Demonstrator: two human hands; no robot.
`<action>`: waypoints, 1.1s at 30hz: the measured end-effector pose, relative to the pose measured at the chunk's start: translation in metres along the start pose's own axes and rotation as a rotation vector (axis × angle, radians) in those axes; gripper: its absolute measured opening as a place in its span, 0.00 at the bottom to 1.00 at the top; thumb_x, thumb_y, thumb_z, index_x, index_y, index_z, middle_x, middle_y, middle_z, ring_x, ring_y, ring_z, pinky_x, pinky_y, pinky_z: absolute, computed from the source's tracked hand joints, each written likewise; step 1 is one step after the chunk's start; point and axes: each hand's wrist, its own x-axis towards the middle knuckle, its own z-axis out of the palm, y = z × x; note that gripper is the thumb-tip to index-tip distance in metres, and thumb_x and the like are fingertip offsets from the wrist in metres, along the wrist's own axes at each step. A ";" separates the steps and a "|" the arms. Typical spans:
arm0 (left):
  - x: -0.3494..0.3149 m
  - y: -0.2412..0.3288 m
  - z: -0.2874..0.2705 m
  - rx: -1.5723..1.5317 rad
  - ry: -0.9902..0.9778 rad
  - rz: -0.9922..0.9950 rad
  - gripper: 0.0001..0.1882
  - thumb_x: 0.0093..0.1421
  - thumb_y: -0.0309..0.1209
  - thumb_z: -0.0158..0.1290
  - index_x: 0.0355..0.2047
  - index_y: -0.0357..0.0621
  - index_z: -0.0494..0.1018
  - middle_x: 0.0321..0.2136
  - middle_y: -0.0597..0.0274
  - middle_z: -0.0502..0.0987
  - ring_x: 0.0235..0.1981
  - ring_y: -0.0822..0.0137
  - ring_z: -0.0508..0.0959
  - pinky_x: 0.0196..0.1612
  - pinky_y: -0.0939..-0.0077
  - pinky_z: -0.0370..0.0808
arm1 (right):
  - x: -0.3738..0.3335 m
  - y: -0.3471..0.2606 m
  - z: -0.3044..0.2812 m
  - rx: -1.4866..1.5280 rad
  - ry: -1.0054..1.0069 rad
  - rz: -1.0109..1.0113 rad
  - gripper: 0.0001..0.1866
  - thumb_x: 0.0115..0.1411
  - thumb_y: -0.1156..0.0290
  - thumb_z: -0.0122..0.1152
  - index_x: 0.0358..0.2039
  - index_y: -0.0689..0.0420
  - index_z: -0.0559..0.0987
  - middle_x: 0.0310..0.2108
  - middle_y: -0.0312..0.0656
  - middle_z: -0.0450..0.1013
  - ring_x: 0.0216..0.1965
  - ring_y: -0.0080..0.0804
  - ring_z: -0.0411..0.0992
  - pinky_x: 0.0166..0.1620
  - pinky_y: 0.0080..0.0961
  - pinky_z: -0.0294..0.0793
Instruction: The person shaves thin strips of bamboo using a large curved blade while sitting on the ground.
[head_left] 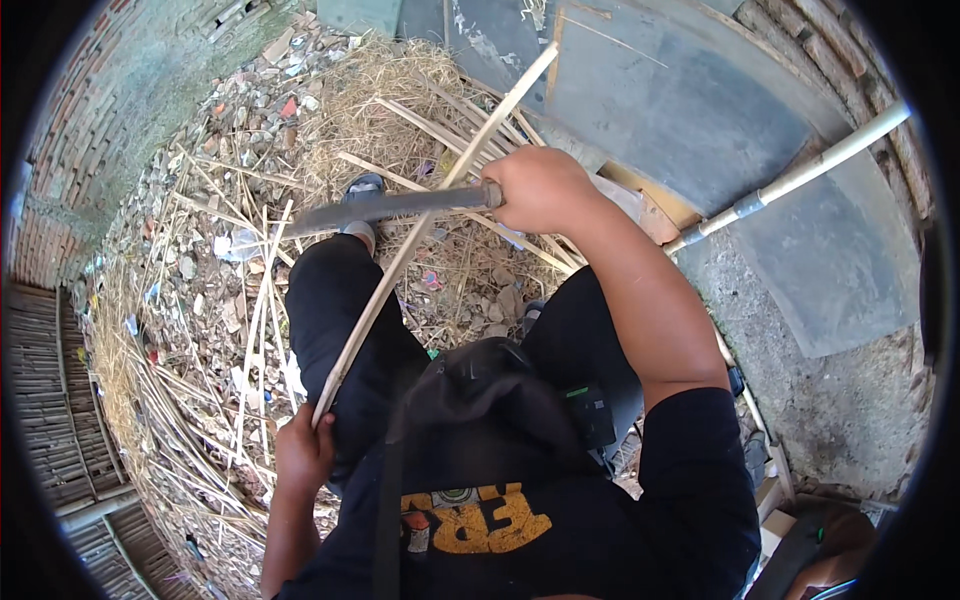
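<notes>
A long pale strip of split bamboo (388, 283) slants from lower left to upper right in front of me. My left hand (305, 447) grips its near end beside my left thigh. In my right hand (540, 188), the fist is closed round the handle of a machete (385, 207), whose dark, broad blade points left. The blade crosses the bamboo strip about midway along it; whether the edge bites into the strip, I cannot tell. The handle is mostly hidden inside my fist.
Rubble, dry straw (385, 90) and scattered bamboo strips (258, 340) cover the ground around my feet. Grey sheets (680, 110) lie at the upper right, with a pale pole (800, 178) across them. A brick wall (75, 150) stands left; part of a person shows at lower right.
</notes>
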 end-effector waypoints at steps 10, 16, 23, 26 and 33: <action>-0.006 0.002 0.010 0.198 0.138 0.027 0.09 0.63 0.32 0.55 0.30 0.42 0.68 0.20 0.43 0.75 0.22 0.38 0.77 0.25 0.45 0.70 | 0.015 0.065 0.008 0.233 0.089 0.275 0.14 0.49 0.69 0.57 0.36 0.57 0.84 0.35 0.53 0.79 0.39 0.51 0.78 0.45 0.43 0.77; -0.005 -0.011 0.016 0.200 0.132 0.062 0.09 0.62 0.30 0.56 0.31 0.41 0.67 0.19 0.41 0.74 0.22 0.36 0.76 0.25 0.45 0.70 | -0.011 0.020 -0.008 0.063 -0.039 0.112 0.12 0.47 0.70 0.60 0.33 0.55 0.83 0.28 0.49 0.78 0.33 0.51 0.77 0.39 0.44 0.76; -0.001 -0.010 0.018 0.137 0.085 0.043 0.08 0.62 0.29 0.55 0.31 0.41 0.67 0.19 0.41 0.74 0.23 0.36 0.76 0.26 0.46 0.70 | -0.011 0.059 -0.011 0.240 0.162 0.298 0.12 0.49 0.68 0.59 0.35 0.52 0.84 0.32 0.48 0.80 0.37 0.46 0.78 0.42 0.43 0.77; -0.004 -0.016 0.019 0.114 0.081 0.045 0.08 0.62 0.29 0.55 0.31 0.40 0.67 0.20 0.41 0.75 0.22 0.36 0.76 0.26 0.46 0.70 | -0.014 0.026 -0.012 0.190 0.075 0.142 0.11 0.50 0.69 0.59 0.34 0.54 0.84 0.32 0.47 0.80 0.38 0.45 0.79 0.43 0.42 0.77; -0.001 -0.013 0.018 0.119 0.139 0.071 0.09 0.64 0.31 0.53 0.30 0.40 0.68 0.18 0.41 0.74 0.21 0.36 0.76 0.25 0.45 0.69 | 0.021 0.118 0.013 0.476 0.088 0.388 0.16 0.48 0.65 0.63 0.36 0.59 0.82 0.31 0.53 0.78 0.35 0.51 0.77 0.42 0.39 0.76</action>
